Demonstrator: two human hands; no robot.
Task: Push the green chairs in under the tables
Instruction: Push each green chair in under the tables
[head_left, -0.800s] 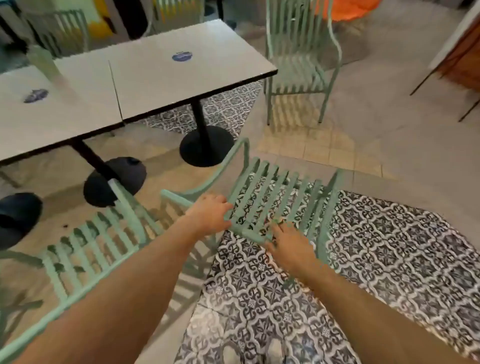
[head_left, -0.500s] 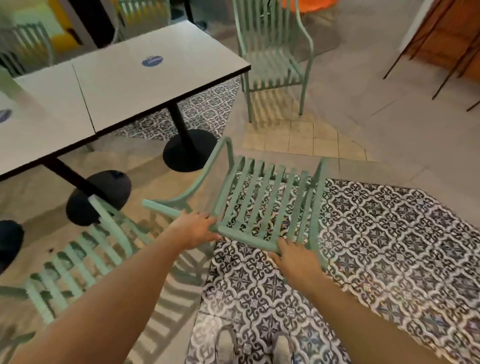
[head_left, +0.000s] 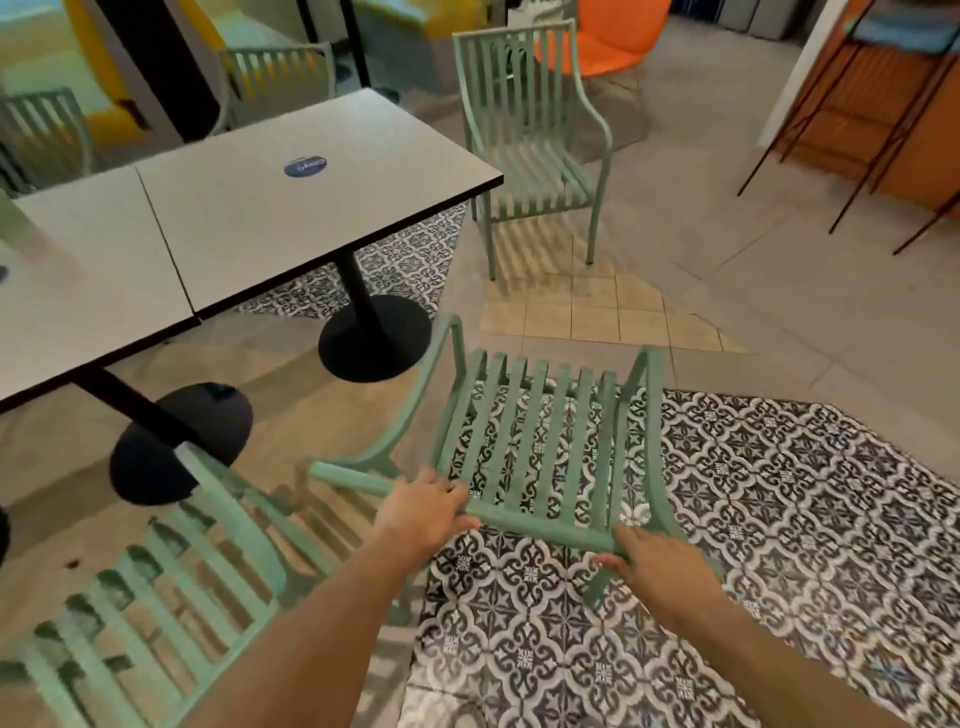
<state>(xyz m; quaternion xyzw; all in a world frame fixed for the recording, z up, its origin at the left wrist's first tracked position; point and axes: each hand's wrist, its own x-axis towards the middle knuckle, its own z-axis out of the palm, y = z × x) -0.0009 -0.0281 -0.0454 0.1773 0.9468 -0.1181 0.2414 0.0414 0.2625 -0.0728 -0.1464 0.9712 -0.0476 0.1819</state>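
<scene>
A green slatted chair (head_left: 540, 447) stands right in front of me on the patterned floor, its back toward me. My left hand (head_left: 421, 506) grips the left end of its top rail. My right hand (head_left: 657, 569) holds the rail's right end. The white table (head_left: 291, 202) on a black pedestal stands to the far left of this chair, a second table (head_left: 78, 280) joined to it. Another green chair (head_left: 156, 597) is at my lower left. A third green chair (head_left: 530, 140) stands past the table's right end.
Black round table bases (head_left: 374, 338) sit on the floor under the tables. More green chairs (head_left: 280, 78) stand behind the tables. An orange seat (head_left: 608, 36) is at the back, and thin dark stool legs (head_left: 852, 140) by a wooden counter on the right.
The chair has swung clockwise under my hands, its back now squarer to me. My view has turned left to right, so the tables sit further left.
</scene>
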